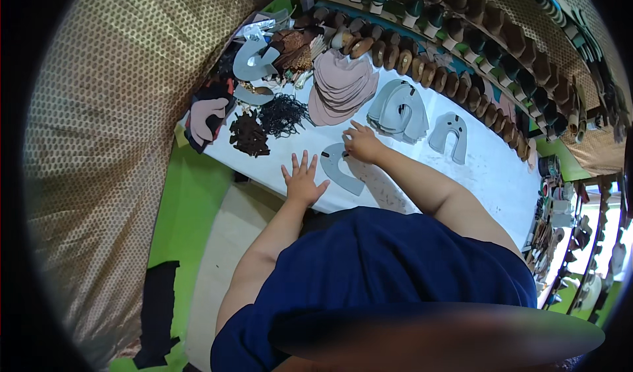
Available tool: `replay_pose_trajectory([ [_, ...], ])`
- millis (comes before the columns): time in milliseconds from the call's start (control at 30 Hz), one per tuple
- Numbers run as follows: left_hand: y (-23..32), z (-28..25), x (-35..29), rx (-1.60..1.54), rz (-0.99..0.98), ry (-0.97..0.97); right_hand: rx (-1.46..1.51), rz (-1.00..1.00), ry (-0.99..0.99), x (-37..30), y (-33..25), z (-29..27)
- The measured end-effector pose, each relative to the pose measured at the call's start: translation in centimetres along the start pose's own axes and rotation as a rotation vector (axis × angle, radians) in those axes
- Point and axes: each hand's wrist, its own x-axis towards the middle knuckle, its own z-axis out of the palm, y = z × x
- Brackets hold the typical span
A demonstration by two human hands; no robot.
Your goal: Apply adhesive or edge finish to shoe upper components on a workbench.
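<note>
Navy shirt point(389, 260) is fronting the bench point(501, 174), where the spread left hand point(303, 186) and curled right hand point(362, 145), grip indeterminable, are flanking a grey U-shaped piece point(335, 169), already dark-marked, with dark strips point(248, 134) apparently remaining.

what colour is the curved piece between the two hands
The curved piece is pale bluish grey, as the head view shows.

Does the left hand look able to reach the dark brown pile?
Likely yes: the left hand is open, and only white tabletop shows between it and the dark brown pile.
</note>
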Motion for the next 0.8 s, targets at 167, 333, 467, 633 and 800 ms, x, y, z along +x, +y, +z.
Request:
replay_pose_trajectory([
  [167, -0.6, 1.1, 0.1, -0.035, 0.022, 0.131, -0.058, -0.05, -0.108, 3.0, -1.1, -1.6],
  [333, -0.7, 1.3, 0.3, -0.034, 0.023, 0.144, -0.033, -0.043, -0.118, 4.1, -1.7, -1.7],
  [467, -0.6, 1.1, 0.3, -0.045, 0.025, 0.141, -0.071, -0.014, -0.132, 3.9, -2.4, -1.9],
  [633, -0.7, 1.1, 0.3, -0.044, 0.024, 0.137, -0.069, 0.018, -0.025, 3.4, -2.6, -0.5],
  [800, -0.5, 0.8, 0.5, -0.034, 0.026, 0.116, -0.03, -0.11, 0.158, 1.4, -1.7, 1.0],
])
